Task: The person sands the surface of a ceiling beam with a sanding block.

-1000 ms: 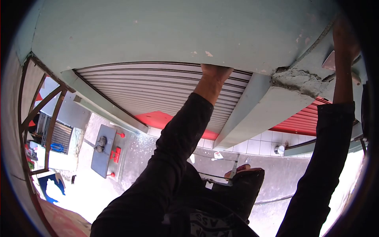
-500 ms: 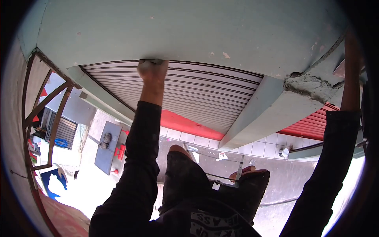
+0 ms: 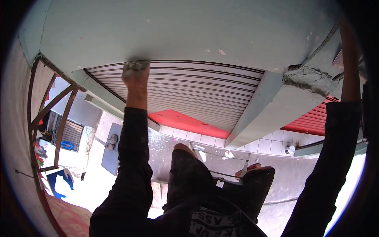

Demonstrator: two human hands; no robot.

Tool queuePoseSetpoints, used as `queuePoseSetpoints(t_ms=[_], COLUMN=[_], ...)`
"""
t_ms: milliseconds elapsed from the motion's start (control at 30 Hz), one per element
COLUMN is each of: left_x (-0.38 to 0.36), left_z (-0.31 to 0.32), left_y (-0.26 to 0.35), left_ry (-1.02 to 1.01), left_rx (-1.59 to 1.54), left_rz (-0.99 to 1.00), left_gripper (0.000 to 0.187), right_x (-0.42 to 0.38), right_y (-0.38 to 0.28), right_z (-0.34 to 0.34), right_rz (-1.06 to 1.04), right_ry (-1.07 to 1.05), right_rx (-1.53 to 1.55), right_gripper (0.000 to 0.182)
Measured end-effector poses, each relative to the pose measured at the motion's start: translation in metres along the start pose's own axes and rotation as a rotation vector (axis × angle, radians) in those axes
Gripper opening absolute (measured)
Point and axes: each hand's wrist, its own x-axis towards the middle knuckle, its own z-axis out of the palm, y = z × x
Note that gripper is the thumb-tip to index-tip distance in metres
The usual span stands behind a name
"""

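Observation:
My left hand [image 3: 135, 79] is closed around a grey-green pad [image 3: 137, 65], blurred at its top edge. I cannot make out whether it is sandpaper, a sponge or a cloth. It touches the lower edge of the pale green wall [image 3: 177, 31], just above the slatted roller shutter [image 3: 189, 87]. At the far right, my right forearm [image 3: 349, 71] reaches up past a broken patch of plaster [image 3: 312, 81]. The right hand's fingers are lost in the dark rim of the view.
Below me, my legs are beside a metal frame [image 3: 221, 175], high above the floor. A green pillar [image 3: 256, 112] divides the shutter from a red one [image 3: 306, 118]. On the tiled ledge stands a white can [image 3: 290, 149]. A grey table [image 3: 111, 152] and a brown frame [image 3: 59, 130] are at left.
My left hand, with the grey-green pad, has slid to the left along the wall's lower edge. The view has shifted slightly. My right arm stays raised at the right.

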Motion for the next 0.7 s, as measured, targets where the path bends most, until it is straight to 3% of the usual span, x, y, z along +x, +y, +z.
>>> queuePoseSetpoints(t_ms=[33, 100, 167, 200, 233, 267, 300, 367, 433, 533, 567, 600, 633, 667, 700], left_x=[0.005, 0.005, 0.002, 0.003, 0.004, -0.001, -0.004, -0.022, -0.031, -0.03, -0.027, -0.021, -0.013, 0.001, 0.004], left_z=[0.053, 0.054, 0.014, 0.0, 0.038, 0.06, 0.066, 0.08, 0.089, 0.097, 0.085, 0.084, 0.038, 0.029, 0.035], left_y=[-0.011, -0.008, -0.013, -0.024, -0.082, -0.136, -0.181, -0.269, -0.321, -0.3, -0.273, -0.239, -0.178, -0.122, -0.09], left_ry=[0.556, 0.567, 0.205, 0.021, 0.332, 0.369, 0.324, 0.185, 0.079, 0.19, 0.172, 0.328, 0.116, 0.364, 0.455], left_rx=[0.234, 0.133, 0.08, 0.049, 0.104, 0.01, -0.011, -0.172, -0.425, -0.279, -0.19, -0.039, -0.175, 0.043, 0.08], left_rz=[0.357, 0.401, 0.216, 0.123, 0.261, 0.215, 0.109, -0.078, -0.245, -0.265, -0.206, -0.104, -0.121, 0.06, 0.174], left_gripper=[0.029, 0.027, 0.027, 0.028, 0.029, 0.034, 0.04, 0.042, 0.042, 0.042, 0.042, 0.041, 0.038, 0.028, 0.029], right_x=[-0.004, -0.015, -0.01, 0.003, 0.005, 0.006, -0.006, -0.007, 0.013, -0.004, -0.005, 0.005, 0.009, 0.013, 0.014], right_y=[-0.003, -0.001, 0.021, 0.051, 0.051, 0.051, 0.02, 0.023, 0.06, 0.029, 0.029, 0.058, 0.064, 0.069, 0.053], right_z=[0.001, 0.016, 0.034, 0.034, 0.028, 0.023, 0.007, 0.004, 0.025, 0.009, 0.009, 0.023, 0.019, 0.015, -0.008], right_rz=[0.001, -0.073, -0.084, -0.021, -0.026, -0.03, -0.099, -0.129, -0.049, -0.105, -0.113, -0.105, -0.086, -0.066, -0.038], right_ry=[0.063, 0.253, 0.296, 0.212, 0.159, 0.106, 0.078, 0.065, 0.109, 0.084, 0.09, 0.121, 0.068, 0.016, -0.121], right_rx=[0.005, 0.059, 0.027, -0.054, -0.038, -0.023, 0.088, 0.081, -0.149, -0.008, -0.007, -0.078, -0.063, -0.049, 0.048], right_gripper=[0.057, 0.058, 0.057, 0.057, 0.057, 0.057, 0.058, 0.058, 0.057, 0.056, 0.056, 0.056, 0.056, 0.057, 0.057])
